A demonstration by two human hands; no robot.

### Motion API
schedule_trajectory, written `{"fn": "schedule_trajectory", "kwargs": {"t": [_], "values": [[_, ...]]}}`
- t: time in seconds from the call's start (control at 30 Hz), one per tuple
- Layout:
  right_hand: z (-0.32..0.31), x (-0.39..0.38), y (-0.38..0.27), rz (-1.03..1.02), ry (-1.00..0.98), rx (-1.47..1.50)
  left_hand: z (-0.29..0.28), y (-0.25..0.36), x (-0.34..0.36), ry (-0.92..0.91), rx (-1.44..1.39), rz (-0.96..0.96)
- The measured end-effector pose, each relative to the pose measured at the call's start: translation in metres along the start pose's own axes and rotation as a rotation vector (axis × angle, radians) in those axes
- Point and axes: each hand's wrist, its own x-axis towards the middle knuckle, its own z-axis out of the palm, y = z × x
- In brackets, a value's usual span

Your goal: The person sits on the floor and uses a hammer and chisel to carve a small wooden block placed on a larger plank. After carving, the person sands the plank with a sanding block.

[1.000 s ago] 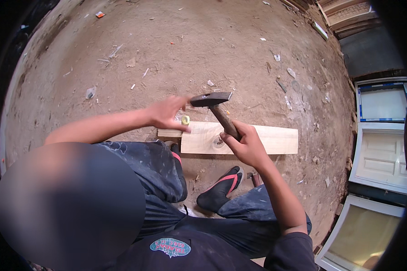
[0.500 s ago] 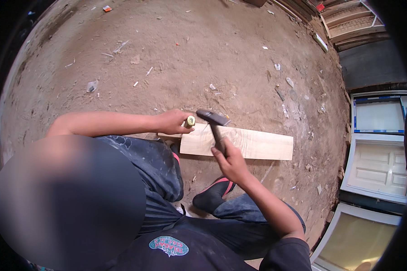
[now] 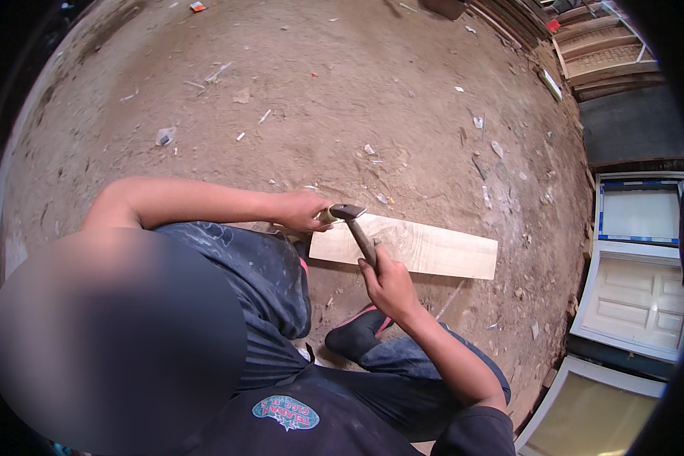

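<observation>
My left hand (image 3: 304, 210) is closed round the short, yellowish handle of a chisel (image 3: 327, 216), held upright at the left end of a pale wooden board (image 3: 444, 251). The chisel's blade is hidden below my fingers. Gripped by its wooden shaft in my right hand (image 3: 390, 285) is a hammer (image 3: 363, 239). Its dark metal head lies over the top of the chisel handle and seems to touch it. The board lies flat across the ground in front of my feet, with visible grain.
Bare dirt floor (image 3: 281, 91) with scattered scraps surrounds the board. My shoe (image 3: 349, 334) is close to the board's near edge. Along the right side stand white framed panels (image 3: 634, 285) and a dark sheet (image 3: 631, 125). Stacked timber (image 3: 600, 45) is at the far right.
The hammer head has come down and left onto the top of the chisel handle. My left hand still grips the chisel. The whole view has shifted slightly.
</observation>
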Motion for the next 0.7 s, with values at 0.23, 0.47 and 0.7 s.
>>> {"fn": "schedule_trajectory", "kwargs": {"t": [0.23,0.47,0.7], "values": [[-0.005,0.005,-0.004,0.036,0.085,0.154,-0.004,-0.004,0.001,-0.008,0.022,-0.046],[-0.031,0.016,-0.023,0.116,-0.012,0.111,-0.001,-0.012,-0.005,-0.024,-0.027,-0.046],[-0.014,0.007,0.0,-0.002,0.053,0.034,-0.002,-0.006,0.004,-0.007,-0.017,-0.019]]}}
